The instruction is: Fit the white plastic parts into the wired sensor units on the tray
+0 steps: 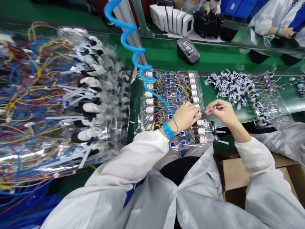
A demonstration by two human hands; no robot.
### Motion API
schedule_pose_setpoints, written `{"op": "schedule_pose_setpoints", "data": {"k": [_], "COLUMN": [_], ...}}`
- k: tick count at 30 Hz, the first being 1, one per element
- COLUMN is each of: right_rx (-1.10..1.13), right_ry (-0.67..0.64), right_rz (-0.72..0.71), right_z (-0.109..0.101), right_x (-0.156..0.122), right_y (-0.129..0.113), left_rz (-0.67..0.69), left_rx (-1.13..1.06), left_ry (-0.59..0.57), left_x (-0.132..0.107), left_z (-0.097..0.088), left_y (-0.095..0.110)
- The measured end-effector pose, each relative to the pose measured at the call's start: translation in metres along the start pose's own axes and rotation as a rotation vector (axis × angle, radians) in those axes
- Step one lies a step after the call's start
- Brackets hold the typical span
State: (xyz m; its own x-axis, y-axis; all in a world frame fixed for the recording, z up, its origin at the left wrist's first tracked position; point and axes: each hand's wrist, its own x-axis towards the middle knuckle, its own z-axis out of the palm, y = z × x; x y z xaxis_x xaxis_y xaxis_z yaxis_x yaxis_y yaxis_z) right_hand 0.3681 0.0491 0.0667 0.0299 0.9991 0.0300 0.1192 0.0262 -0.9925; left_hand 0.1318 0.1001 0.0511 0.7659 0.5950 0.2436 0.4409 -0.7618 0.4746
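A clear plastic tray point(202, 95) lies before me on the green bench, filled with small white-and-black pump motors point(194, 93) and coloured wires. My left hand point(187, 116), with a blue wrist strap point(168, 130), is closed around one white motor point(199, 114) at the tray's right edge. My right hand point(222, 112) pinches a thin white tube connector point(220, 106) and holds it right beside that motor. Motors below my hands point(202, 131) carry fitted connectors that stick out to the right.
A tall stack of filled trays point(59, 101) stands at the left. A loose pile of white connectors point(228, 84) lies at the right, beside another tray point(269, 105). A blood-pressure monitor point(188, 49) sits behind. A cardboard box point(238, 178) is below right. Another person's arm point(274, 19) shows at top right.
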Motion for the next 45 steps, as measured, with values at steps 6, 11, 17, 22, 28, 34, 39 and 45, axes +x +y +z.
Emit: {"op": "schedule_pose_setpoints", "data": {"k": [6, 11, 17, 22, 28, 34, 39, 45], "right_rx": [-0.035, -0.184, 0.03, 0.05, 0.029, 0.043, 0.038, 0.016], "right_ry": [0.133, 0.195, 0.358, 0.371, 0.393, 0.37, 0.39, 0.357], "right_rz": [-0.088, -0.128, -0.072, -0.079, -0.056, -0.06, -0.075, -0.088], "right_z": [0.019, 0.026, 0.041, 0.048, 0.05, 0.05, 0.051, 0.05], "right_x": [-0.012, -0.017, -0.02, -0.021, -0.021, -0.021, -0.02, -0.019], "right_y": [0.022, 0.036, 0.054, 0.059, 0.061, 0.06, 0.06, 0.058], "left_rz": [-0.02, -0.036, -0.051, -0.049, -0.062, -0.054, -0.056, -0.048], "left_rx": [0.006, -0.003, -0.017, 0.003, 0.032, 0.048, 0.044, 0.034], "left_ry": [0.004, -0.005, -0.007, -0.006, -0.047, -0.026, -0.033, -0.055], "left_x": [0.0, 0.0, 0.0, 0.0, 0.003, 0.002, 0.002, 0.004], "left_z": [0.001, 0.001, -0.001, 0.0, -0.001, 0.002, 0.002, 0.001], "left_y": [0.002, 0.002, 0.002, 0.002, 0.004, 0.003, 0.003, 0.003]}}
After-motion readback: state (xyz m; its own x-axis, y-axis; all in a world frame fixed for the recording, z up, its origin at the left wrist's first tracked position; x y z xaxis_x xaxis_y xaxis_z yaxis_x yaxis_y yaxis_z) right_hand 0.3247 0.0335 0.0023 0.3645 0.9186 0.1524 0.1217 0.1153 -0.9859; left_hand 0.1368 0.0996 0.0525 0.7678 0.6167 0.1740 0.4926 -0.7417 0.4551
